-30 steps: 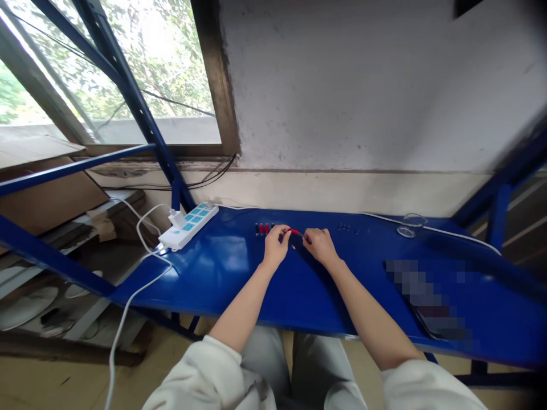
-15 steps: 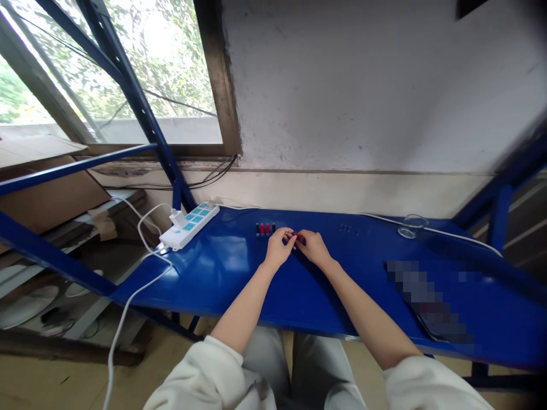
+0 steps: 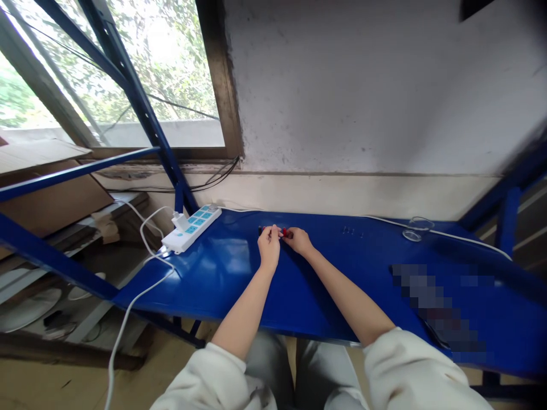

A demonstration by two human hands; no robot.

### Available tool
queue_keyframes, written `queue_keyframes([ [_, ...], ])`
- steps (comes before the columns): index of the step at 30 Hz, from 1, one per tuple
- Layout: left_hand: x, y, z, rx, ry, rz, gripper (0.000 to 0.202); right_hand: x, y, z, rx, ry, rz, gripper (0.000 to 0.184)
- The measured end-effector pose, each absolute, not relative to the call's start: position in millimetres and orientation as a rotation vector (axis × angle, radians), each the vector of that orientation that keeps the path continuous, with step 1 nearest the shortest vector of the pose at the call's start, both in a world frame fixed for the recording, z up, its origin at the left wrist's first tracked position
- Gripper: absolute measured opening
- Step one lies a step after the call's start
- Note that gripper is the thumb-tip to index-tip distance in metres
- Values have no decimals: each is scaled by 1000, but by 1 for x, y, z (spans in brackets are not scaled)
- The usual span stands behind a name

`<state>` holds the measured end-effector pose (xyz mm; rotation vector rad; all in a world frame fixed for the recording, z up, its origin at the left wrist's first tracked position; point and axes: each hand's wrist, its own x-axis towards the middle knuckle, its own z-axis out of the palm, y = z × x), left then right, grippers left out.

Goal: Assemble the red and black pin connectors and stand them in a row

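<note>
Power strip (image 3: pixel 193 226), left hand (image 3: pixel 269 246) (well apart)

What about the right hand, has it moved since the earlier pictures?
Yes: the right hand has moved left, closer to the power strip.

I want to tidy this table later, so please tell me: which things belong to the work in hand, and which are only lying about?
Seem to belong:
red piece, at the right hand
black piece, beside the left hand

Seem just lying about:
white power strip
clear round container
dark, pixelated item

Small clear bits: I cannot tell.
</note>
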<state>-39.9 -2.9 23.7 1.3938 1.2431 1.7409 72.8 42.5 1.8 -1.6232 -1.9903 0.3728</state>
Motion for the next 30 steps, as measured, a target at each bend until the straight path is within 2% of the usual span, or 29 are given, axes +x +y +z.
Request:
queue_keyframes([
  [7,-40,1,20,1342,1227,1754,32,68,36,7,-1781,-2018,364,12],
  [12,-40,-2,22,1380,1277,1732,33,86,15,20,-1817,-1993,235,33],
  [19,-32,-13,26,1573,1294,1650,30,151,-48,40,-2059,-1552,-119,50],
  [24,-26,-20,26,1790,1259,1570,30,201,-82,30,-2277,-1240,-88,58],
  [30,-25,-21,24,1910,1243,1534,28,227,-85,23,-2347,-1071,66,63],
])
